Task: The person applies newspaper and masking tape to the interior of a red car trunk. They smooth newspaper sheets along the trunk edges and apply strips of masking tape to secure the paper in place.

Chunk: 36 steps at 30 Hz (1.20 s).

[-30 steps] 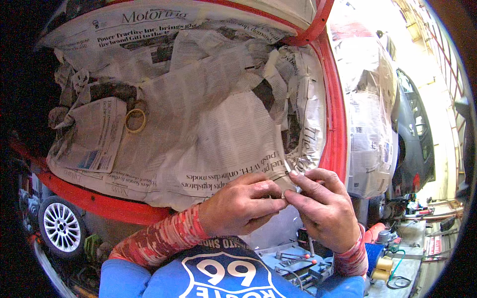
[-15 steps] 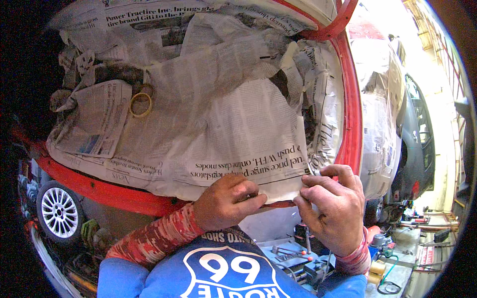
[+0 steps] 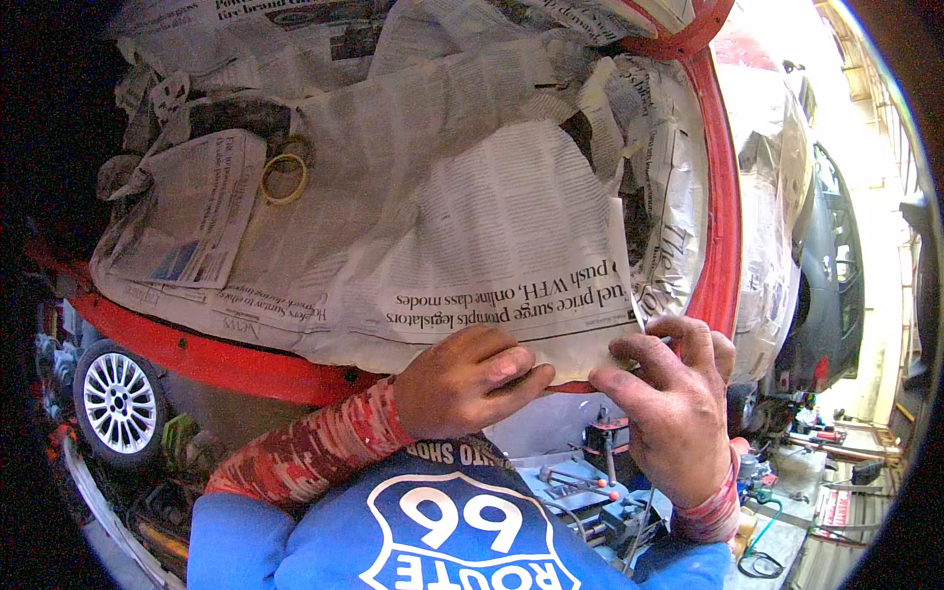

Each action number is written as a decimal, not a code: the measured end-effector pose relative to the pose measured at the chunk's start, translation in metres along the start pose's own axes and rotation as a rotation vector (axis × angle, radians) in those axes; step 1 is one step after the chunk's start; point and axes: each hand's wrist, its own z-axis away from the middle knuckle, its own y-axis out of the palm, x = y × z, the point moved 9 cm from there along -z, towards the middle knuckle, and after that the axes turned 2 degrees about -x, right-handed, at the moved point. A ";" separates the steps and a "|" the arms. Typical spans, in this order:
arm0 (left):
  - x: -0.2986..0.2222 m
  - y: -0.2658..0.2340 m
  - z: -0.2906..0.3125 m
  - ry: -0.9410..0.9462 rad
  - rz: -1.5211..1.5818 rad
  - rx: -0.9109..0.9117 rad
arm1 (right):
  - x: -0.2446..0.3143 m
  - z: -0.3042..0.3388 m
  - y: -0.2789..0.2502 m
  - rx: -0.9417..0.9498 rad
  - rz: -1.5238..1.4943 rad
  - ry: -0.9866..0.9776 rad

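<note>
Overlapping newspaper sheets (image 3: 511,236) cover the inside of a red-painted car body opening. My left hand (image 3: 472,382) is closed at the near edge of the front sheet, its fingers curled together and the paper edge at their tips. To its right, my right hand (image 3: 678,403) has bent fingers over the near right corner of the same sheet, with the thumb low at the edge. Its fingertips are partly hidden by the hand's own back. A roll of masking tape (image 3: 285,179) lies on the paper at the left, away from both hands.
The red frame (image 3: 723,197) curves round the papered area. A wheel (image 3: 119,402) with a silver rim stands at lower left. Tools lie on a blue-grey tray (image 3: 531,467) below my hands. A paper-covered car part (image 3: 757,226) and a dark car (image 3: 834,265) are at right.
The whole view has shifted a little, with the paper higher in the picture. My right hand's fingers have bent more over the corner; my left hand stays at the near edge.
</note>
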 end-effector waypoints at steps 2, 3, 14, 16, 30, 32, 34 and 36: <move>0.001 0.001 0.001 -0.014 0.038 -0.004 | 0.003 0.000 0.000 0.013 0.057 -0.016; 0.003 0.002 0.004 -0.024 0.055 0.004 | 0.006 -0.001 0.000 0.026 0.072 -0.042; 0.039 -0.010 0.088 -0.404 0.044 0.109 | 0.022 -0.010 0.011 0.134 0.042 -0.112; 0.043 -0.009 0.091 -0.394 -0.012 0.078 | 0.025 -0.010 0.010 0.117 0.055 -0.132; 0.028 -0.004 0.089 -0.127 -0.231 0.051 | 0.032 -0.003 0.010 0.129 0.153 -0.208; 0.028 -0.001 0.089 -0.095 -0.242 0.052 | 0.031 -0.003 0.010 0.135 0.151 -0.200; 0.030 0.004 0.090 -0.083 -0.251 0.074 | 0.033 -0.002 0.010 0.128 0.164 -0.213; 0.031 0.008 0.092 -0.094 -0.215 0.090 | 0.033 -0.003 0.009 0.120 0.167 -0.216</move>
